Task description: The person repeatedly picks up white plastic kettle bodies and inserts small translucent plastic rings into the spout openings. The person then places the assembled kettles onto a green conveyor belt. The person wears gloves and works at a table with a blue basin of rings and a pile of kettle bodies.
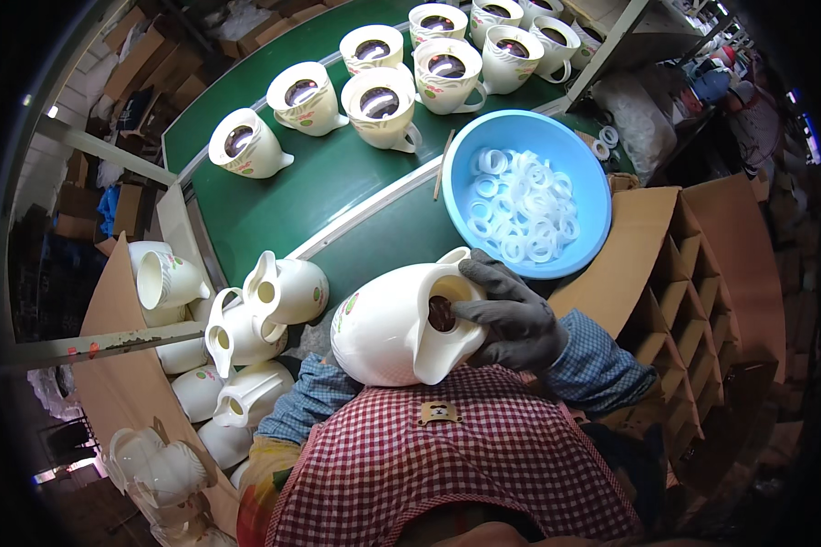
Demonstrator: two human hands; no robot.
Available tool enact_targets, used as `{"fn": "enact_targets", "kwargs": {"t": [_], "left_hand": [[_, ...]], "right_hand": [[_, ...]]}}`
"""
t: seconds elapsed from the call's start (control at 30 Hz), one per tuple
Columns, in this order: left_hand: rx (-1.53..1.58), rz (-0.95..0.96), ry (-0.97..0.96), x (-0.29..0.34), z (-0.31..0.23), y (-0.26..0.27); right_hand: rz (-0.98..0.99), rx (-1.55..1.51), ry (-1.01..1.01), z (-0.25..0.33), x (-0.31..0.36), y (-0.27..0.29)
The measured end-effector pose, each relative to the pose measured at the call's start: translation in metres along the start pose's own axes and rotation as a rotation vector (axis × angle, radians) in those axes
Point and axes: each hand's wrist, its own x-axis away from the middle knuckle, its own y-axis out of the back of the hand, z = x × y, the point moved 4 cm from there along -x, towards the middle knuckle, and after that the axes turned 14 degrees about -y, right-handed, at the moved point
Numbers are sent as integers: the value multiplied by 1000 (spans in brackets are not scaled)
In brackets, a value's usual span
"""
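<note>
A glossy white jug (385, 324), with a spout and a coloured print on its side, is tilted in front of my chest, its opening toward me. Something dark shows inside its mouth. My right hand (518, 319), in a grey glove, grips the rim from the right, its fingertips reaching the opening. My left hand (316, 337), also gloved, supports the jug from the left and behind. Only a small grey patch of that glove shows; its fingers are hidden. To the right stands a light blue basin (596, 164) of translucent white rings (529, 205).
Several white jugs with dark round openings (379, 102) stand on the green conveyor (274, 214). More white jugs (287, 290) crowd a cardboard box (109, 337) at left. A divided carton (602, 283) lies at right, and a metal bar (109, 345) crosses the left side.
</note>
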Motion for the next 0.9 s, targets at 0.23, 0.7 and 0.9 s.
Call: {"fn": "enact_targets", "kwargs": {"t": [0.23, 0.7, 0.9], "left_hand": [[46, -3, 26, 3, 4, 9], [508, -444, 94, 93, 15, 71], [-271, -436, -128, 17, -41, 180]], "right_hand": [[-24, 157, -19, -2, 0, 0], [-39, 342, -73, -13, -3, -11], [1, 425, -294, -5, -5, 11]]}}
